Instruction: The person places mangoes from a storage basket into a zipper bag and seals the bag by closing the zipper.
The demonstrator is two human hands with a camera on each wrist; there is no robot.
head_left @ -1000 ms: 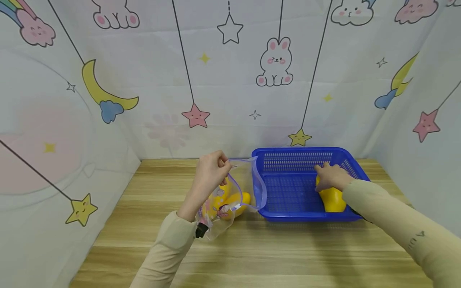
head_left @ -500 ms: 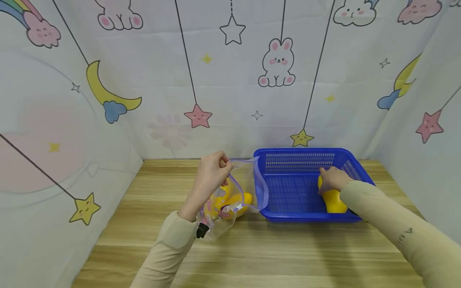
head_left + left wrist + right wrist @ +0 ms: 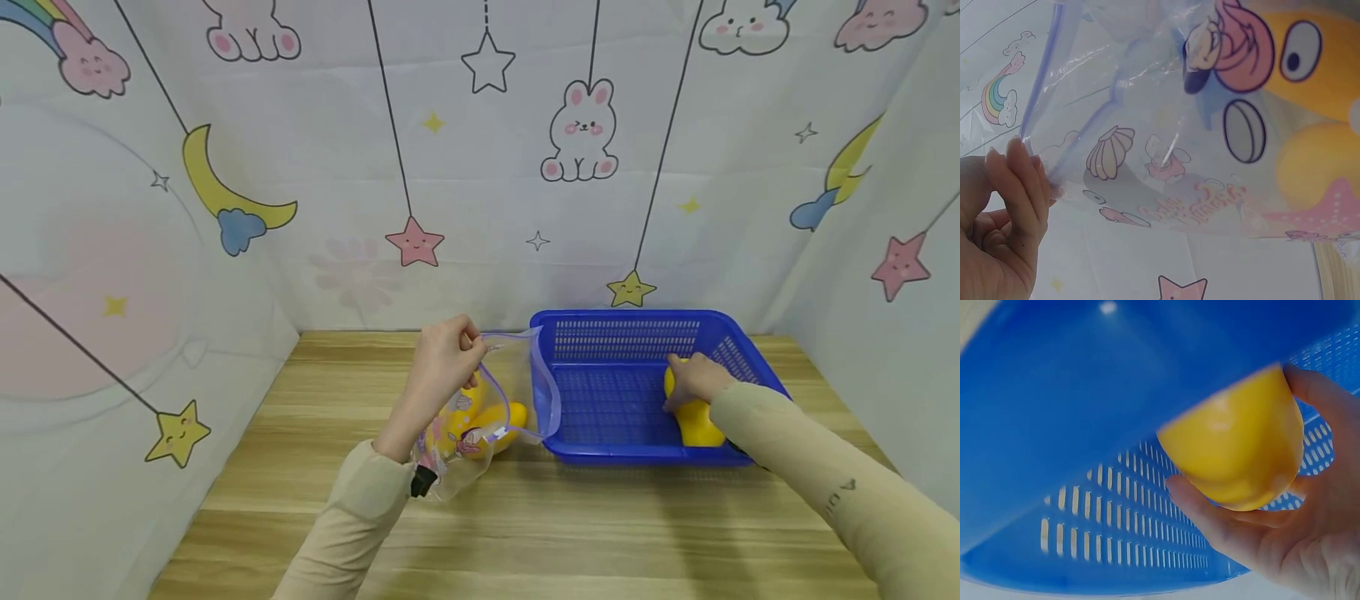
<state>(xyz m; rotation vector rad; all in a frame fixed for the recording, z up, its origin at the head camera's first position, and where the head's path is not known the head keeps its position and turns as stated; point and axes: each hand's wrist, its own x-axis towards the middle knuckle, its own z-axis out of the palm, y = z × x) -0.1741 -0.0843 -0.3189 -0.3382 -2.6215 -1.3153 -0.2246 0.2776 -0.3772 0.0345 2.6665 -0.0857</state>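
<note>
Little has moved in the last second — your right hand (image 3: 693, 382) stays curled round the yellow toy (image 3: 1235, 447) inside the blue basket (image 3: 600, 329), not yet lifted. Your left hand (image 3: 442, 362) keeps pinching the clear bag (image 3: 487, 400) open — ready to receive it.

The zip bag (image 3: 491, 400) pinched at its rim by the left hand (image 3: 442, 362) is thin, clear, glossy plastic film printed with shells and cartoon figures, crinkled where it folds, and the yellow toys (image 3: 487, 417) inside it look smooth and rubbery. The basket (image 3: 622, 333) is hard blue plastic with a slight sheen and slotted, perforated walls, and the yellow toy (image 3: 697, 421) that the right hand (image 3: 693, 379) grips in it is smooth, glossy plastic that catches a soft highlight. The table (image 3: 525, 525) has a matt, pale wood-grain surface, and the backdrop (image 3: 480, 150) looks like soft, matt printed cloth, as do the beige sleeves (image 3: 825, 475).
</note>
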